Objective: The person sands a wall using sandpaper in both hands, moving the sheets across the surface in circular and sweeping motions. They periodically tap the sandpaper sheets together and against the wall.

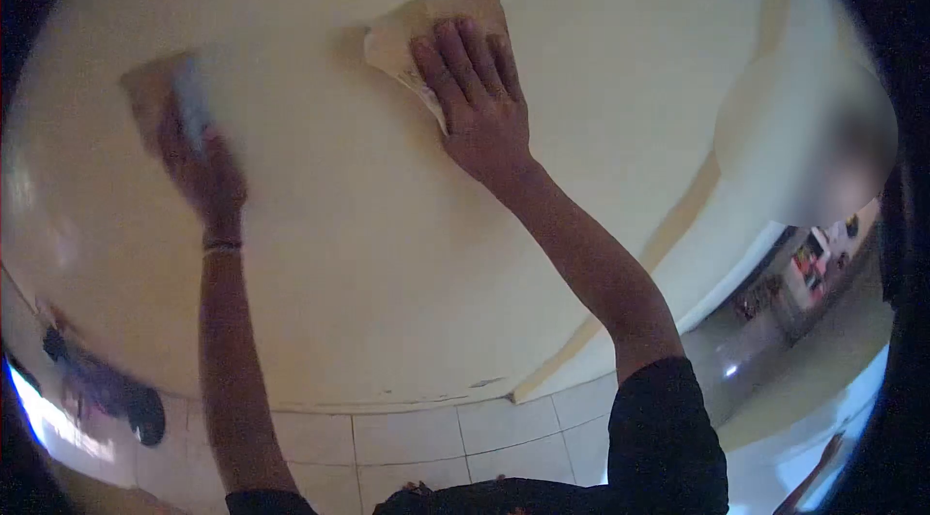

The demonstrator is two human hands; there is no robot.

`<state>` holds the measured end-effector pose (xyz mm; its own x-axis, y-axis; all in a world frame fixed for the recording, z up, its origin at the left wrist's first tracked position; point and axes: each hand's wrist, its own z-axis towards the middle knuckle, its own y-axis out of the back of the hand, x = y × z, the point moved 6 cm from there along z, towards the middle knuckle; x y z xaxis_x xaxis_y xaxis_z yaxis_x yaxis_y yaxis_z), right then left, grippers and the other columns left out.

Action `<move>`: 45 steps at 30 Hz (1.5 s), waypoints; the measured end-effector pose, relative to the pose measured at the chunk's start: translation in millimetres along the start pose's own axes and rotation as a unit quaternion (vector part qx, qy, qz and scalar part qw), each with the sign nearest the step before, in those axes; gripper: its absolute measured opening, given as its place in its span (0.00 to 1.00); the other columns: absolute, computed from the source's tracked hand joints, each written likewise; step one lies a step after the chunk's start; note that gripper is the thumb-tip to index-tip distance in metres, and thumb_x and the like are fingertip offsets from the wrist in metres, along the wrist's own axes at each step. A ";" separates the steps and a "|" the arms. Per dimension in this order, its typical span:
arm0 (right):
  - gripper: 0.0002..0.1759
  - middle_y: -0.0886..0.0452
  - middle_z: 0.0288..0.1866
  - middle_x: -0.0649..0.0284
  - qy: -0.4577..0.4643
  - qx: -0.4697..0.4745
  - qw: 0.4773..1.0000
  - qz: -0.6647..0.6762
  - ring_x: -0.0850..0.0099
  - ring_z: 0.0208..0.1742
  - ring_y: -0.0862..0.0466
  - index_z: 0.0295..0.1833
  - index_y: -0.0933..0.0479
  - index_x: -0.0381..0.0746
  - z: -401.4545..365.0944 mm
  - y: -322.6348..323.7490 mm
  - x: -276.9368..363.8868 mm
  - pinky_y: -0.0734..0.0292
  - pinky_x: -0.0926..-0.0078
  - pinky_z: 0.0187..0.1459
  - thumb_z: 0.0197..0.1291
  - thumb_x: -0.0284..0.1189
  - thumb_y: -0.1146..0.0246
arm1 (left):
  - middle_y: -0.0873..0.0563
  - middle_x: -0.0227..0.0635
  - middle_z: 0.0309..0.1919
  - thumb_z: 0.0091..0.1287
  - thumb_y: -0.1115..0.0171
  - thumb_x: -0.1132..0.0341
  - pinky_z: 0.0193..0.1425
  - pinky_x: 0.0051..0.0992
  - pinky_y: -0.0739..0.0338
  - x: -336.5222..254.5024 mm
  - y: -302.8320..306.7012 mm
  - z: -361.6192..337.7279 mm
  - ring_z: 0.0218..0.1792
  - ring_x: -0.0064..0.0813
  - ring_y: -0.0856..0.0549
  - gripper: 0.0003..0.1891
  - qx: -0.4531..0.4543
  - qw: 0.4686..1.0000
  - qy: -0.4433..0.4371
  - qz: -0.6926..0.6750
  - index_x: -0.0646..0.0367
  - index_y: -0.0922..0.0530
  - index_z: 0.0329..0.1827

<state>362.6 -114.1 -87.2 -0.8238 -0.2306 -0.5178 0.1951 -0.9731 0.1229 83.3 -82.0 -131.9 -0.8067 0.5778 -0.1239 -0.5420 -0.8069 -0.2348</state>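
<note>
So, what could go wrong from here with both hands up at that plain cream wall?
The tan, paper-like sheet under the right hand could slip or crease: its lower-left edge seems to lift off the plain cream wall, and the hand covers only part of it. The brown and pale-blue sheet at the left hand might come loose; blur hides how firmly it is held.

The wall (320,244) looks smooth and painted, mostly dull, with rough, chipped bits low down. The right sheet (395,42) looks like stiff, dull paper. The left sheet (145,93) is too blurry to tell. The near floor tiles (407,435) look smooth and a little shiny. The right sleeve (668,433) is dull cloth.
</note>
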 end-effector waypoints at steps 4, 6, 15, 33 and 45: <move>0.27 0.39 0.63 0.51 -0.042 0.035 0.998 -0.018 0.58 0.66 0.42 0.60 0.37 0.38 -62.2 33.4 -88.6 0.49 0.61 0.65 0.51 0.27 0.47 | 0.40 0.42 0.63 0.66 0.53 0.62 0.67 0.34 0.54 21.1 -7.1 -9.2 0.64 0.37 0.42 0.24 -0.031 0.992 0.086 -0.089 0.63 0.42 0.63; 0.24 0.36 0.61 0.52 -0.043 0.052 0.992 -0.103 0.58 0.64 0.38 0.58 0.35 0.36 -104.6 59.3 -141.2 0.45 0.62 0.64 0.53 0.28 0.46 | 0.39 0.46 0.62 0.66 0.53 0.60 0.67 0.34 0.52 -1.9 -0.7 1.8 0.64 0.38 0.41 0.25 -0.025 0.999 0.045 0.002 0.64 0.42 0.63; 0.35 0.42 0.64 0.50 -0.231 0.051 0.962 -0.136 0.56 0.67 0.44 0.62 0.43 0.32 -222.4 123.1 -279.5 0.49 0.61 0.65 0.48 0.30 0.41 | 0.42 0.43 0.64 0.67 0.58 0.61 0.68 0.34 0.54 -82.6 -72.3 -1.4 0.65 0.37 0.43 0.25 -0.007 0.997 -0.021 0.068 0.62 0.45 0.65; 0.35 0.39 0.64 0.56 -0.206 0.024 0.977 -0.055 0.60 0.66 0.41 0.62 0.38 0.45 -218.2 125.7 -279.1 0.50 0.56 0.65 0.45 0.38 0.39 | 0.42 0.48 0.64 0.59 0.51 0.60 0.65 0.51 0.57 -470.9 -238.3 -97.0 0.65 0.50 0.46 0.22 0.249 0.950 -0.188 -0.012 0.49 0.33 0.59; 0.26 0.41 0.65 0.53 -0.150 0.037 0.976 -0.156 0.57 0.66 0.42 0.61 0.37 0.42 -209.9 122.5 -270.0 0.52 0.53 0.65 0.56 0.38 0.50 | 0.36 0.35 0.63 0.59 0.51 0.64 0.65 0.43 0.51 -298.8 -152.6 -9.5 0.64 0.37 0.40 0.21 0.159 0.953 -0.221 0.133 0.44 0.30 0.57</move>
<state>720.6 -171.1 -110.0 -0.9579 0.0972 -0.2702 -0.1189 -0.9908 0.0651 409.3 -130.3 -68.1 -0.9080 0.2966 0.2959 -0.2920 -0.9545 0.0606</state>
